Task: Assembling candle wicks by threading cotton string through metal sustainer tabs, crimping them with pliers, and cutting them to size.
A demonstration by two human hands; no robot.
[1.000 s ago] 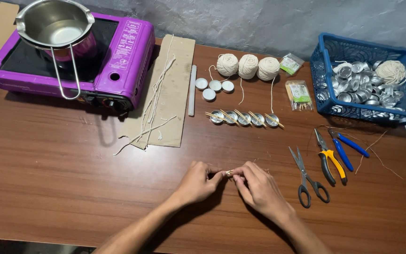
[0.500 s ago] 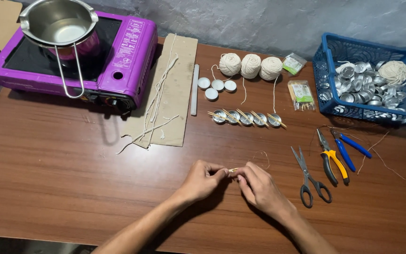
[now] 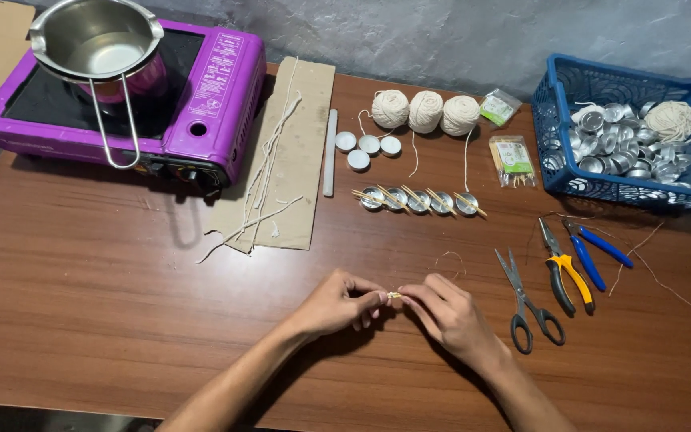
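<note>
My left hand [image 3: 336,304] and my right hand [image 3: 449,314] meet low on the wooden table [image 3: 89,280], fingertips pinched together on a tiny pale stick piece with string [image 3: 394,296]. Most of that piece is hidden by my fingers. A loose curl of thin string [image 3: 449,258] lies just beyond my right hand. Farther off, a row of small metal cups with sticks across them [image 3: 419,200] sits mid-table.
A purple stove [image 3: 209,96] with a steel pot [image 3: 97,44] stands at the far left. Cardboard with wick strands [image 3: 285,160], three string balls [image 3: 425,110], scissors [image 3: 525,300], yellow pliers [image 3: 565,268], blue pliers [image 3: 597,252] and a blue basket of metal cups [image 3: 561,120] lie around.
My hands have stayed together on the small piece, with only slight finger movement. The view has shifted a little.
</note>
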